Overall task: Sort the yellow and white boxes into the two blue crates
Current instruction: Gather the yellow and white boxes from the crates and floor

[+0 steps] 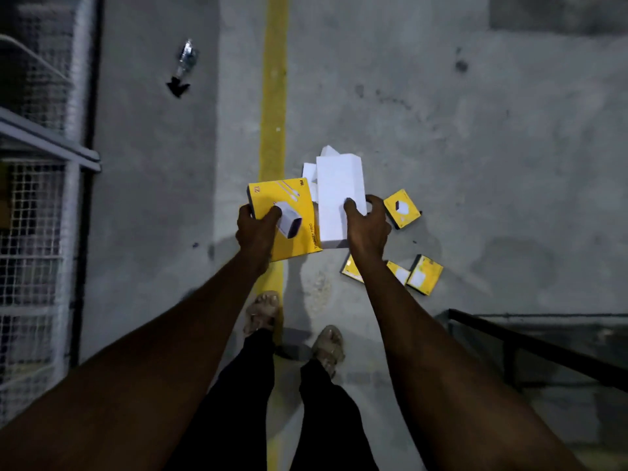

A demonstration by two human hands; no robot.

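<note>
My left hand (255,229) grips a flat yellow box (289,202) with a charger picture on it, held above the concrete floor. My right hand (368,229) grips a tall white box (339,188) right beside it. More white boxes (311,171) lie on the floor behind the held one. Three small yellow boxes lie on the floor to the right: one (402,209) next to my right hand, one (424,275) lower right, and one (351,270) partly hidden by my right forearm. No blue crate is in view.
A yellow painted line (273,96) runs up the floor. An empty plastic bottle (186,61) lies at the upper left. A wire-mesh cage (34,232) stands along the left edge. A dark metal frame (543,351) sits at the lower right. My sandalled feet (261,314) stand below.
</note>
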